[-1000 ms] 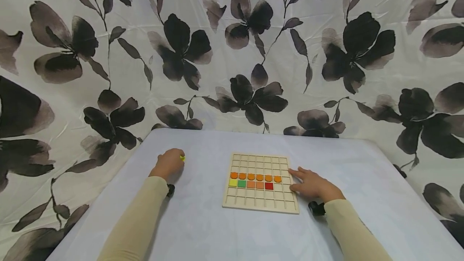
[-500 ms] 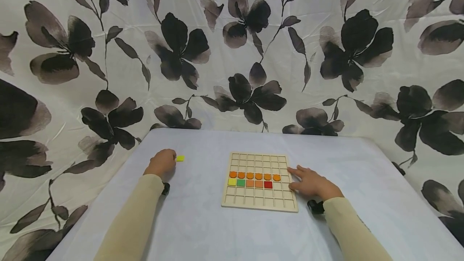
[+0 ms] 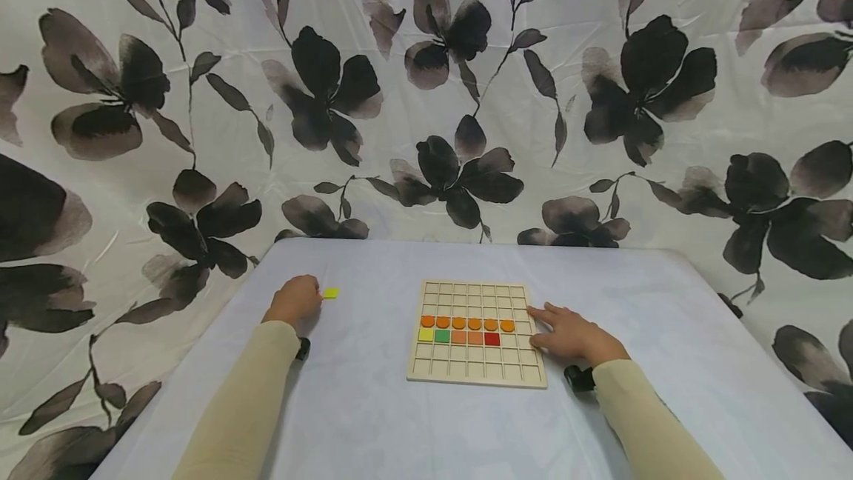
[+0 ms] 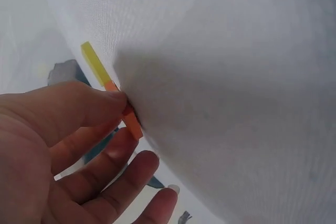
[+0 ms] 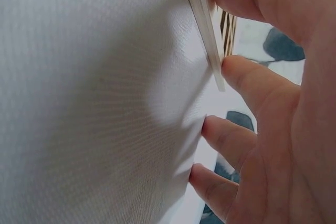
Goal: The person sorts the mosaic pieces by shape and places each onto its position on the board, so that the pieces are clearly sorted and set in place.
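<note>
My left hand (image 3: pixel 293 300) is at the table's left side, its thumb and index finger pinching a small orange tile (image 4: pixel 133 123). End to end with that tile lies a yellow tile (image 4: pixel 94 64); the head view shows this yellow tile (image 3: pixel 331 292) just right of my fingertips. The fingers hide part of the orange tile. My right hand (image 3: pixel 571 333) is spread beside a pale wooden grid board (image 3: pixel 476 371), with thumb and index finger touching its right edge. In the right wrist view, the other fingertips (image 5: pixel 212 125) touch the white cloth.
Across the board runs a row of orange discs (image 3: pixel 459 323). Below them sit a yellow square (image 3: pixel 426 335), a green square (image 3: pixel 443 335), two orange squares (image 3: pixel 466 337) and a red square (image 3: pixel 492 339). A floral curtain (image 3: pixel 426 95) hangs behind the white-covered table (image 3: pixel 373 421).
My left hand has drawn back to the left, uncovering the yellow tile that it mostly hid a second ago. The right hand keeps its place at the board's edge.
</note>
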### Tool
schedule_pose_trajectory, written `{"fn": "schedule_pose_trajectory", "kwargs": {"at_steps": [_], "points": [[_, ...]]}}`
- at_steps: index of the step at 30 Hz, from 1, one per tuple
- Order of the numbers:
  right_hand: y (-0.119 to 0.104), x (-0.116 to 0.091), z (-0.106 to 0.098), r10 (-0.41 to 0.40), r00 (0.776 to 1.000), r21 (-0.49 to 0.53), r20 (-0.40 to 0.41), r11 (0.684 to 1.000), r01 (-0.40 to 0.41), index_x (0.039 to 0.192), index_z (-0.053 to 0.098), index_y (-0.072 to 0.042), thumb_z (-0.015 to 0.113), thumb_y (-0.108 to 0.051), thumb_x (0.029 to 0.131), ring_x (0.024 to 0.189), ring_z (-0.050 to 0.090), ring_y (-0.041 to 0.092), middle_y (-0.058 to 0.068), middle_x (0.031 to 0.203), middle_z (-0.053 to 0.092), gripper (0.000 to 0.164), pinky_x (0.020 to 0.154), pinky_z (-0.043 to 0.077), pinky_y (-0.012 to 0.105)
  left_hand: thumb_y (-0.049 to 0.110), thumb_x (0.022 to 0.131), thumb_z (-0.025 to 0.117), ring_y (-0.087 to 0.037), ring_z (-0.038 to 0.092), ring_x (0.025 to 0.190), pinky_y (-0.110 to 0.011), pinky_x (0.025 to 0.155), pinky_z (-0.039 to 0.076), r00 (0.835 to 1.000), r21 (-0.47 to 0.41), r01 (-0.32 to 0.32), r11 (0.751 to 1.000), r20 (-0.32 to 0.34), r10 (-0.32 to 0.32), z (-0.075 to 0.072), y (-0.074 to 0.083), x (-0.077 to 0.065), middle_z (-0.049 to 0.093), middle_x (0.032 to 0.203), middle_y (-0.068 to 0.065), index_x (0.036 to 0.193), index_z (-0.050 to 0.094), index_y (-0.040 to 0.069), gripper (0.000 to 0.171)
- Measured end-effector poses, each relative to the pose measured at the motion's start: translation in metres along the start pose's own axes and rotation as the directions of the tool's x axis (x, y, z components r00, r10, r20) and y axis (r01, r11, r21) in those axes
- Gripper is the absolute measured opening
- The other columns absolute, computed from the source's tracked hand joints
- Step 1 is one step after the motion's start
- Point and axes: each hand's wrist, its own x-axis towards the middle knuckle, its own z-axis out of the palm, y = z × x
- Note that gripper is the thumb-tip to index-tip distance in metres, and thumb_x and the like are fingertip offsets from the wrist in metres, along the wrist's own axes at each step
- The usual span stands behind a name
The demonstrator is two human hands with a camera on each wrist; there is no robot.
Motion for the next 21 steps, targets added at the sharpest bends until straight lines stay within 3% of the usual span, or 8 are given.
{"fn": "schedule_pose_trajectory", "kwargs": {"at_steps": [9,21], "points": [[0.001,0.0,-0.005,-0.005,1.0,0.004,-0.003,1.0,0.005,0.15,0.037,-0.021,0.056,-0.043,0.09,0.14,0.025,0.052,0.021,0.156,0.029,0.066,0.1,0.022,0.079,0.01,0.089,0.056,-0.029,0.059,0.087,-0.051,0.083,0.05,1.0,-0.01,0.021,1.0,0.019,-0.021,-0.006,0.008,-0.003,0.065,0.1,-0.019,0.106,0.062,-0.007,0.025],[0.002,0.002,0.001,0.011,1.0,0.007,0.002,1.0,-0.011,0.15,0.037,-0.024,0.056,-0.044,0.09,0.141,0.025,0.05,0.019,0.157,0.028,0.066,0.102,0.023,0.077,0.018,0.088,0.066,-0.024,0.058,0.082,-0.045,0.077,0.052,0.996,0.018,-0.086,0.996,-0.02,0.086,-0.001,0.033,-0.005,0.067,0.095,-0.012,0.105,0.065,-0.002,0.026]]}}
